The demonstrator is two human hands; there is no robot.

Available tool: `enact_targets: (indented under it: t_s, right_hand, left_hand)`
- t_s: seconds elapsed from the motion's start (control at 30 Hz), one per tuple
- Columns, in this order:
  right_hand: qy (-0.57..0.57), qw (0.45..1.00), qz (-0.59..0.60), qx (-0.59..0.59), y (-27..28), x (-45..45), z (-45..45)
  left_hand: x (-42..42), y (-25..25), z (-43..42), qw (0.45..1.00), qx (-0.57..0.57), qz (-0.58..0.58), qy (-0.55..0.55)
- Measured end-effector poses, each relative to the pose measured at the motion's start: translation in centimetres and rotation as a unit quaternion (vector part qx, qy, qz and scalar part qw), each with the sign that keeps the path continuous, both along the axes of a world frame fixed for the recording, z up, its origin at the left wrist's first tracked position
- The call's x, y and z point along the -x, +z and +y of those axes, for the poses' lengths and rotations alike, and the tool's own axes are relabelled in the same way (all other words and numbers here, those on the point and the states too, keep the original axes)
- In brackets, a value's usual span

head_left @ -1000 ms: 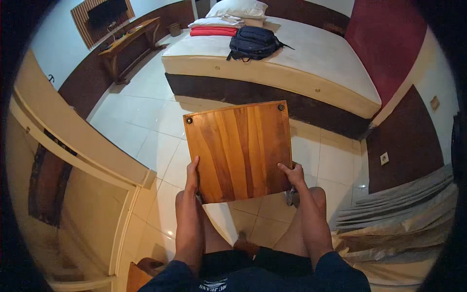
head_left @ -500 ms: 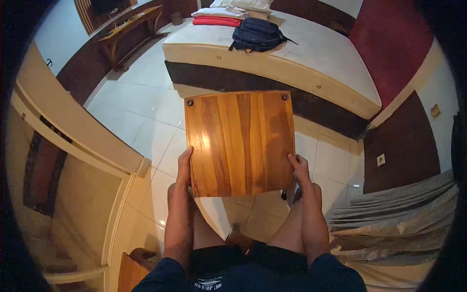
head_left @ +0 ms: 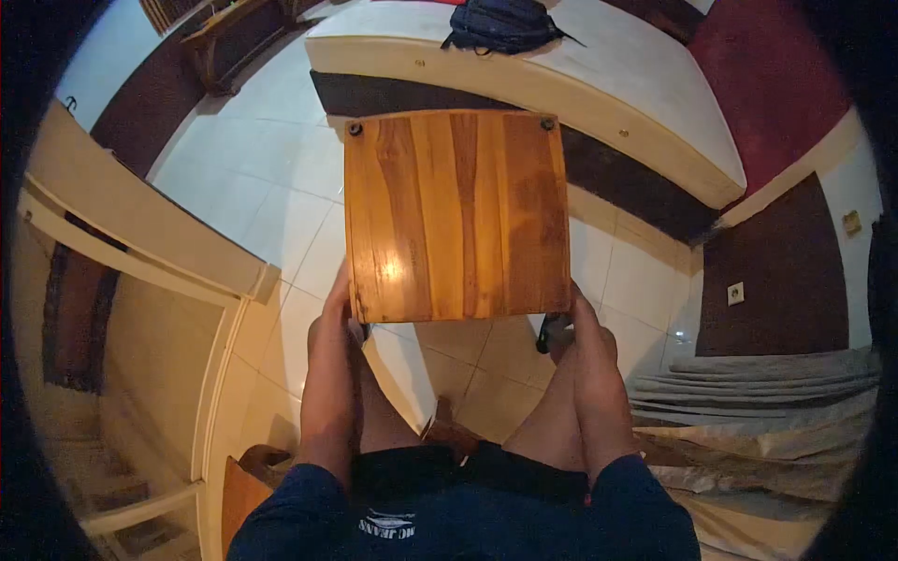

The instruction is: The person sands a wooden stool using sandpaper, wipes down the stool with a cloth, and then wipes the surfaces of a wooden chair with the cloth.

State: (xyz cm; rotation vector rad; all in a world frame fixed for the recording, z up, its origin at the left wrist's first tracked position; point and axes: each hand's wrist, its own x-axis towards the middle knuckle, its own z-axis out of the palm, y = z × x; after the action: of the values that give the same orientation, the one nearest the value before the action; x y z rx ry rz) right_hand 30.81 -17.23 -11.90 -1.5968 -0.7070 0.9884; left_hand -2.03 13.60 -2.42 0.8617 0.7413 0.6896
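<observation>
A square wooden board point(head_left: 458, 220) with a glossy striped grain is in front of me, above the tiled floor. Dark round fittings point(head_left: 354, 129) mark its two far corners. My left hand point(head_left: 340, 294) grips the near part of its left edge, and my right hand point(head_left: 582, 307) is at the same place on the right edge. Both thumbs are off the top face, and most of the fingers are hidden beside or under the board. What lies under the board is largely out of sight. My bare thighs point(head_left: 552, 411) show below it, with my forearms above them.
Beyond the board is a bed point(head_left: 524, 79) with a dark backpack point(head_left: 502, 25) on it. Grey-brown draped cloth point(head_left: 758, 388) hangs at the right. A cream door frame point(head_left: 220, 374) runs along the left, near a brown wooden piece point(head_left: 245, 496). A wooden table point(head_left: 220, 37) stands far left.
The view has tilted down, so the bed sits higher in the frame. The board appears farther up, and my hands now hold nearer its close corners, thumbs no longer on top.
</observation>
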Motion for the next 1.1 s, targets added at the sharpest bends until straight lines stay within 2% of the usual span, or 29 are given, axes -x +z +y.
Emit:
enact_targets:
  t_s: [0.03,0.13,0.17,0.2,0.27,0.4,0.47,0.6,0.63,0.67,0.77,0.83,0.87,0.97,1.03,1.07,1.1]
  right_hand:
    - [0.003,1.0,-0.005,0.005,-0.2,0.0,0.1]
    - [0.007,1.0,-0.014,0.018,-1.3,-0.2,0.4]
    - [0.006,1.0,-0.017,0.02,-1.6,-0.4,0.7]
    - [0.006,0.999,-0.023,0.021,-1.6,-0.4,0.9]
    - [0.005,0.999,-0.028,0.024,-1.4,-0.5,1.4]
    - [0.006,0.999,-0.044,0.032,-1.5,-0.3,1.8]
    - [0.005,0.998,-0.052,0.035,-1.9,0.4,1.6]
    - [-0.001,0.997,-0.067,0.041,-2.9,0.9,1.7]
    - [-0.002,0.996,-0.074,0.04,-3.3,0.7,2.0]
    - [-0.004,0.996,-0.079,0.041,-3.2,0.9,2.5]
    - [-0.01,0.994,-0.104,0.044,-3.5,0.5,4.3]
    - [-0.012,0.991,-0.124,0.045,-3.8,0.1,5.5]
    - [-0.012,0.99,-0.138,0.037,-3.9,0.0,5.8]
    - [-0.009,0.98,-0.197,-0.034,-5.8,-1.2,7.3]
    - [0.02,0.993,-0.101,-0.058,-9.9,-3.3,8.1]
    - [0.035,0.996,-0.053,-0.071,-11.0,-3.7,8.4]
    - [0.035,0.995,-0.053,-0.071,-10.6,-3.4,8.4]
  left_hand:
    - [0.9,-0.4,-0.1,1.0,0.003,0.007,0.003]
    - [5.2,-1.0,-0.1,0.956,0.011,-0.063,-0.287]
    - [5.8,-2.3,0.2,0.956,0.013,-0.061,-0.287]
    - [6.3,-6.0,0.9,0.976,0.037,-0.012,-0.213]
    - [5.6,-6.4,-0.3,0.992,0.056,0.04,-0.104]
    - [5.5,-4.8,-2.4,0.992,0.038,0.116,-0.001]
    - [6.8,-2.2,-4.4,0.981,0.022,0.189,0.031]
    - [8.6,9.4,-10.5,0.905,0.011,0.423,0.04]
    - [8.5,10.3,-11.0,0.91,-0.025,0.413,0.027]
    - [8.8,8.2,-10.3,0.921,-0.027,0.386,0.04]
    - [5.8,-5.4,-2.7,0.987,-0.023,0.083,0.135]
    - [2.5,-11.3,1.7,0.984,-0.023,-0.078,0.158]
    - [1.2,-12.3,2.8,0.978,-0.026,-0.131,0.162]
    - [0.1,-9.1,2.3,0.973,-0.02,-0.154,0.17]
    - [-0.4,-8.4,2.3,0.971,-0.016,-0.164,0.174]
    - [-0.7,-8.3,2.3,0.971,-0.019,-0.154,0.182]
    - [-0.8,-8.3,2.4,0.971,-0.022,-0.144,0.191]
